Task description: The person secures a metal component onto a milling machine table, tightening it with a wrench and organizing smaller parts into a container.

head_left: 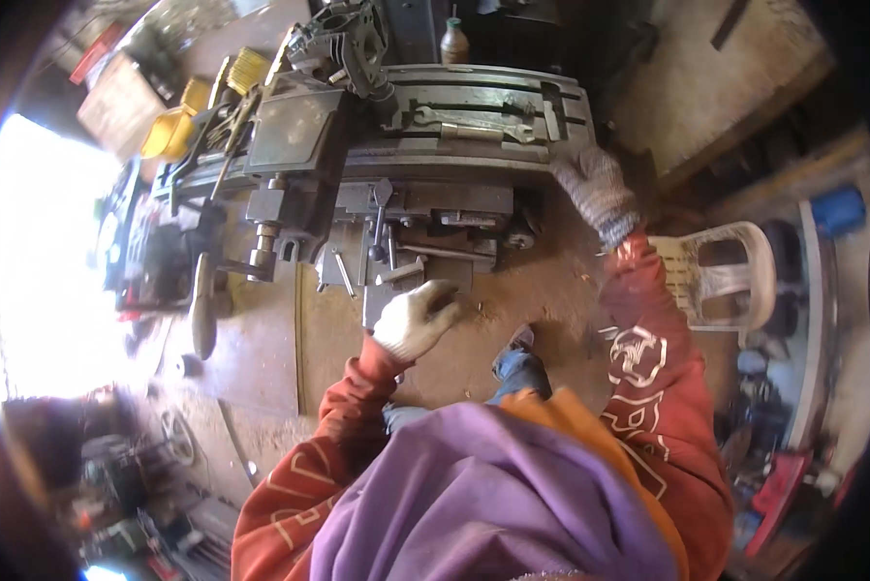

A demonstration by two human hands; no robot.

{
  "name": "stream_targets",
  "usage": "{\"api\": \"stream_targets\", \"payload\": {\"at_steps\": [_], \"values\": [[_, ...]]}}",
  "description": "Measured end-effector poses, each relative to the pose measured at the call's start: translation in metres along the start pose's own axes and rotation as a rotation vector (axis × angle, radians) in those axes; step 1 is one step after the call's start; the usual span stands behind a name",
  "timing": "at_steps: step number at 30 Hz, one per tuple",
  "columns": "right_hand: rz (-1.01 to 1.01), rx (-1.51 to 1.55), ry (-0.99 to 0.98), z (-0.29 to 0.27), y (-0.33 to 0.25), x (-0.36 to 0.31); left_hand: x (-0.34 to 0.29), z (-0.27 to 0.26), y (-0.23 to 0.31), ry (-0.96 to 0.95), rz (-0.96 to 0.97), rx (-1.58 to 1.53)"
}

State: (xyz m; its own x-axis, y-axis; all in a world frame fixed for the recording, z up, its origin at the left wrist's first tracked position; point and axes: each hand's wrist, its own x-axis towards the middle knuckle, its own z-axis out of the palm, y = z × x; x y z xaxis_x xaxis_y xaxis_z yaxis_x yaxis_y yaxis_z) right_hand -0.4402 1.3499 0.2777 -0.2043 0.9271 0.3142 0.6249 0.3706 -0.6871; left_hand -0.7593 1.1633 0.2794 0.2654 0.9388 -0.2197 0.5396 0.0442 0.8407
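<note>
My left hand (416,321), in a pale work glove, hovers in front of the metal machine's lower part. Its fingers are loosely bent, with a gap at the thumb and nothing visible in them. Small handles and a lever (382,208) on the machine are just beyond it. Farther right, my right hand (595,192), in a greyish knit glove, reaches to the right end of the machine bed (425,150). Its fingers are stretched toward that corner and look slightly blurred; they seem to touch it. An open-ended wrench (474,124) lies on the bed, left of my right hand.
A bottle (453,44) stands behind the bed. Yellow containers (169,134) sit at the far left, near a long hanging handle (202,308). A plastic chair (721,276) is on the right, beside my right forearm. A wooden-topped bench (716,87) stands at the back right.
</note>
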Motion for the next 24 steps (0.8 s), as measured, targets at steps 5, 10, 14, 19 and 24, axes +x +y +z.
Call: {"api": "stream_targets", "payload": {"at_steps": [5,10,14,19,24], "values": [[-0.231,-0.341,-0.193,0.008,0.026,0.102,0.048,0.023,0.065,0.147,-0.013,0.011],[-0.286,-0.261,-0.307,0.018,0.048,0.127,0.086,0.028,0.079,0.363,-0.037,-0.03],[-0.355,-0.247,-0.267,0.016,0.068,0.124,0.133,0.028,0.063,0.662,0.045,0.037],[-0.285,-0.221,-0.322,0.01,0.04,0.134,0.214,0.029,0.061,1.06,0.26,0.297],[-0.32,-0.255,-0.464,0.002,0.062,0.157,0.264,0.038,0.082,0.928,0.071,0.484]]}}
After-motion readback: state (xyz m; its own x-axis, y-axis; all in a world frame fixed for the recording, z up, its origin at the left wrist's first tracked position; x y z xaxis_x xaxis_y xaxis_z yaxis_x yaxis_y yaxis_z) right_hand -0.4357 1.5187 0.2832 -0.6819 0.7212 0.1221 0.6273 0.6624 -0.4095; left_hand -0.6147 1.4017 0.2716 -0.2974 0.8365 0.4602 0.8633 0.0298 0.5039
